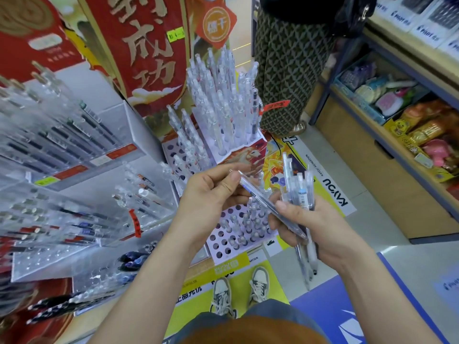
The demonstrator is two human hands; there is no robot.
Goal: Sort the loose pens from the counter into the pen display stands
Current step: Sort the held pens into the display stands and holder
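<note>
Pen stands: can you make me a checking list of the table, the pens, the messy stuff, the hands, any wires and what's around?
Surface: grey counter corner with a blue edge, lower right.
Job's things: clear pen slanted between both hands; pen bundle upright in the right hand; holed stand below the hands, partly filled; tall stand behind it, crowded with pens.
Clutter: acrylic racks of pens at left.
Hands: left hand pinches the clear pen's upper end; right hand grips the pen bundle, thumb on the clear pen.
Cables: nothing seen.
Surroundings: red banner; toy shelf at right; another person's patterned trousers; wearer's sneakers on the floor.
</note>
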